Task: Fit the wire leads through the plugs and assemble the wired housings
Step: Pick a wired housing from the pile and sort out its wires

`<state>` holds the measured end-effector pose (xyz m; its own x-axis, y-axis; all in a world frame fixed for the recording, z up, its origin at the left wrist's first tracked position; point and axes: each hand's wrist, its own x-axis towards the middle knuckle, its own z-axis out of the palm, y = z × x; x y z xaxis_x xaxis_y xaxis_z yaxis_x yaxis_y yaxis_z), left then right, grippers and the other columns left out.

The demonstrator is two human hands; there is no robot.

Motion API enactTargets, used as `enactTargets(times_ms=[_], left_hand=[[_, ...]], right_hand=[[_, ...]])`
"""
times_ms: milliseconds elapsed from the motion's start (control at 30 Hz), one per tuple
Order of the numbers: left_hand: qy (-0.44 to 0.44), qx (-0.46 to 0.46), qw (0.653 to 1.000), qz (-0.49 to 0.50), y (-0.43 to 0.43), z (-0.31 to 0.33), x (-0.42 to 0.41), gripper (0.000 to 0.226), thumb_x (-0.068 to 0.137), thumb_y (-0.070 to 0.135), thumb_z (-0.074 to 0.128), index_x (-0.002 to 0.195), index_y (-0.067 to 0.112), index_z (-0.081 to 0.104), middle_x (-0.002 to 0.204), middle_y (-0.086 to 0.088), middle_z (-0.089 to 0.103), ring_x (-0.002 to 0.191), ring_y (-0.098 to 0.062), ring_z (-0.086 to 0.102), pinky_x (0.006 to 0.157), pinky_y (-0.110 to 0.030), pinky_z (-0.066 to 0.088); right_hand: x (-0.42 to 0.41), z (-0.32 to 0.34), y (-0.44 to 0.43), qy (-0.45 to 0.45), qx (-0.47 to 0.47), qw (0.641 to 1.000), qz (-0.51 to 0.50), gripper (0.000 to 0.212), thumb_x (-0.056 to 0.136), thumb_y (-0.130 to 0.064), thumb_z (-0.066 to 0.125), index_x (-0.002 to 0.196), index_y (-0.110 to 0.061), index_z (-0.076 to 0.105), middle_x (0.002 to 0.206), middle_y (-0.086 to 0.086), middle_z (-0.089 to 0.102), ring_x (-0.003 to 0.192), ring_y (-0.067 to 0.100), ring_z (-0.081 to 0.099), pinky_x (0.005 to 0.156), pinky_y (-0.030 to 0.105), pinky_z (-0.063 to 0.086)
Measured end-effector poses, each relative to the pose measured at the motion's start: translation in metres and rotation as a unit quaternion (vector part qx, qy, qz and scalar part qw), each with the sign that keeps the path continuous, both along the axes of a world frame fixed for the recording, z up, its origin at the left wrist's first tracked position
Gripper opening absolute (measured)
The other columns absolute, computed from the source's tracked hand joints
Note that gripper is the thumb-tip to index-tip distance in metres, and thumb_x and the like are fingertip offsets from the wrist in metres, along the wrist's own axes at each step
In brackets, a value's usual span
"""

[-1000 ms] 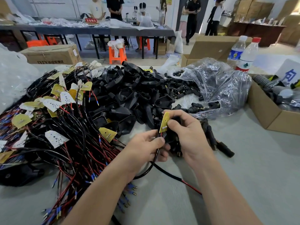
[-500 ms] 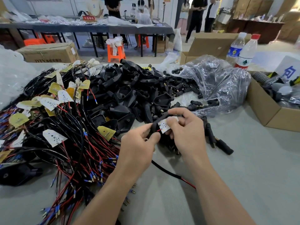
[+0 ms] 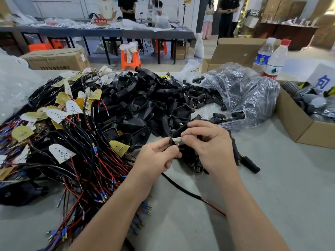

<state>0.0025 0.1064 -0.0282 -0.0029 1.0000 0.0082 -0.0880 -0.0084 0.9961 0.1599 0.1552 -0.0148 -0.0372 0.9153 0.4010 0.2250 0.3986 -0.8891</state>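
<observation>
Looks like the person is mid-threading here, working near the middle of the tabletop (image 3: 272, 178), a bit in from its near edge. The left hand (image 3: 157, 158) is pinching a black cable (image 3: 181, 189) right where it meets a small white board (image 3: 178, 141). The right hand (image 3: 213, 151) is gripping that board's other end, fingers (image 3: 190, 138) curled tight. A black part is sitting just under the right forefinger; plug or housing, can't tell. The cable is trailing back toward the near edge, ending in a red lead (image 3: 213, 207).

The next move is probably feeding the board end or the lead through a plug. That's calling for a steady pinch and lining up with a small hole.

Around it:
- A wire bundle (image 3: 76, 160) with boards attached is sprawling over the left side, and it could easily snag the trailing cable.
- A heap of housings (image 3: 145, 105) is sitting toward the far edge.
- Loose plugs (image 3: 199, 100) are spilling from a plastic bag (image 3: 244, 98), with a few more lying just beside the right hand.
- A cardboard box (image 3: 297, 129) is sitting at the right edge.
- Two bottles (image 3: 273, 58) are standing near the far right corner.
</observation>
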Motion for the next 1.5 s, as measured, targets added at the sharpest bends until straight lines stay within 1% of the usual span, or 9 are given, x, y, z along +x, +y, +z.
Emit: enactTargets(times_ms=[100, 200, 467, 667, 800, 933, 1167, 1367, 1500], left_hand=[[0.056, 0.046, 0.997, 0.039, 0.000, -0.004, 0.002, 0.049, 0.092, 0.012, 0.066, 0.096, 0.061, 0.075, 0.066, 0.017, 0.064, 0.054, 0.000, 0.046, 0.052, -0.012, 0.037], [0.162, 0.073, 0.983, 0.047, 0.000, -0.012, 0.004, 0.045, 0.088, 0.027, 0.063, 0.099, 0.071, 0.066, 0.051, 0.018, 0.044, 0.050, -0.009, 0.035, 0.049, -0.027, 0.028], [0.101, 0.122, 0.987, 0.004, -0.001, -0.010, 0.003, 0.050, 0.095, 0.001, 0.062, 0.108, 0.047, 0.076, 0.072, 0.027, 0.068, 0.063, 0.008, 0.067, 0.051, -0.007, 0.043], [0.107, 0.098, 0.989, 0.039, 0.000, -0.013, 0.004, 0.032, 0.089, 0.022, 0.072, 0.106, 0.050, 0.074, 0.100, 0.020, 0.078, 0.076, 0.011, 0.067, 0.072, -0.007, 0.051], [0.115, 0.036, 0.992, 0.044, 0.001, -0.016, 0.002, 0.023, 0.088, 0.052, 0.059, 0.103, 0.050, 0.078, 0.061, 0.004, 0.065, 0.053, -0.008, 0.049, 0.051, -0.025, 0.039], [0.087, 0.009, 0.995, 0.047, 0.002, -0.012, 0.003, 0.026, 0.095, 0.041, 0.058, 0.085, 0.032, 0.081, 0.051, -0.005, 0.057, 0.046, -0.014, 0.045, 0.043, -0.021, 0.033], [0.291, 0.124, 0.933, 0.172, -0.005, -0.013, 0.008, 0.029, 0.093, 0.029, 0.059, 0.069, 0.013, 0.066, 0.048, -0.003, 0.039, 0.047, -0.008, 0.026, 0.045, -0.024, 0.021], [0.197, 0.045, 0.971, 0.126, -0.003, -0.007, 0.002, 0.008, 0.095, 0.030, 0.070, 0.096, 0.033, 0.078, 0.057, 0.016, 0.068, 0.051, 0.005, 0.057, 0.053, -0.008, 0.040], [0.202, 0.021, 0.975, 0.093, -0.004, -0.004, -0.002, 0.016, 0.093, 0.024, 0.073, 0.102, 0.036, 0.076, 0.075, 0.012, 0.077, 0.056, -0.005, 0.067, 0.056, -0.015, 0.049]], right_hand=[[0.005, 0.001, 0.001, -0.063, -0.029, 0.998, 0.013, 0.024, 0.080, -0.016, 0.081, 0.074, -0.040, 0.079, 0.139, -0.015, 0.057, 0.133, 0.008, 0.050, 0.114, 0.044, 0.038], [0.007, 0.002, -0.001, -0.095, -0.020, 0.995, 0.007, 0.021, 0.079, -0.018, 0.080, 0.072, -0.038, 0.078, 0.143, -0.016, 0.053, 0.136, 0.006, 0.047, 0.115, 0.043, 0.036], [-0.005, 0.000, -0.012, 0.050, -0.045, 0.996, -0.060, 0.050, 0.066, -0.018, 0.082, 0.104, -0.044, 0.061, 0.104, -0.015, 0.074, 0.095, 0.009, 0.071, 0.085, 0.044, 0.059], [-0.006, 0.001, -0.009, 0.119, -0.132, 0.984, 0.009, 0.026, 0.065, -0.015, 0.073, 0.088, -0.028, 0.073, 0.079, 0.020, 0.067, 0.073, 0.035, 0.060, 0.076, 0.059, 0.056], [-0.004, 0.000, -0.010, 0.113, -0.138, 0.984, 0.016, 0.023, 0.063, -0.013, 0.071, 0.083, -0.025, 0.071, 0.071, 0.004, 0.066, 0.068, 0.021, 0.060, 0.067, 0.045, 0.052], [-0.007, -0.002, -0.010, 0.032, -0.120, 0.992, 0.021, 0.016, 0.067, -0.016, 0.068, 0.080, -0.026, 0.069, 0.070, -0.006, 0.064, 0.066, 0.015, 0.057, 0.065, 0.043, 0.049], [-0.010, -0.007, -0.013, -0.050, -0.096, 0.993, 0.036, 0.012, 0.077, -0.023, 0.063, 0.084, -0.029, 0.072, 0.064, -0.011, 0.065, 0.051, 0.008, 0.046, 0.050, 0.024, 0.038], [-0.006, -0.009, -0.010, -0.038, -0.074, 0.995, -0.047, 0.008, 0.084, -0.027, 0.071, 0.080, -0.035, 0.073, 0.048, -0.015, 0.052, 0.041, 0.004, 0.039, 0.043, 0.014, 0.031], [0.004, -0.006, -0.004, 0.046, -0.097, 0.980, -0.166, 0.011, 0.081, -0.028, 0.073, 0.078, -0.038, 0.074, 0.050, -0.013, 0.056, 0.044, 0.003, 0.045, 0.049, 0.025, 0.041]])
